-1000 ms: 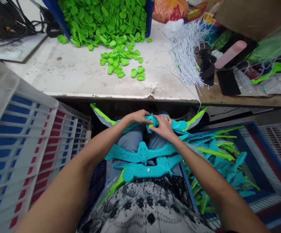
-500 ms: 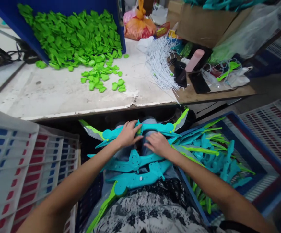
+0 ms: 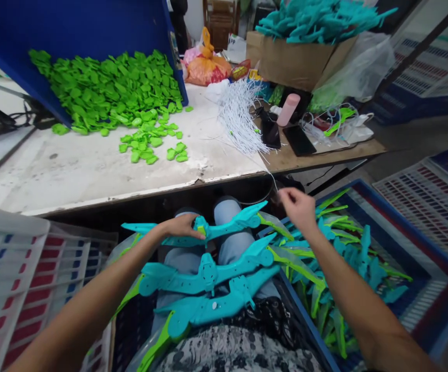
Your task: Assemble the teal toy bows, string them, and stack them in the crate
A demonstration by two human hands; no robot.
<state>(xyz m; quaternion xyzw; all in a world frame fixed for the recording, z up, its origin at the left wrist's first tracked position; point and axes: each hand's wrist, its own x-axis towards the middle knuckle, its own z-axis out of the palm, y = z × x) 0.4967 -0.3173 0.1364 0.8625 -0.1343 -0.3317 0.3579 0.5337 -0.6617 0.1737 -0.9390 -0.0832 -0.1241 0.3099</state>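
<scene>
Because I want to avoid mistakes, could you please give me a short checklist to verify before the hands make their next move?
1. Left hand holds the far bow: ok, near its middle.
2. Green piece on that bow: ok, visible; fully seated, cannot tell.
3. Right hand grips the hanging strand: cannot tell; the fingertips are at its lower end.
4. Middle bow and near bow lie across the lap: ok.
5. Strand bundle neat: not ok, loose ends fan out.
</scene>
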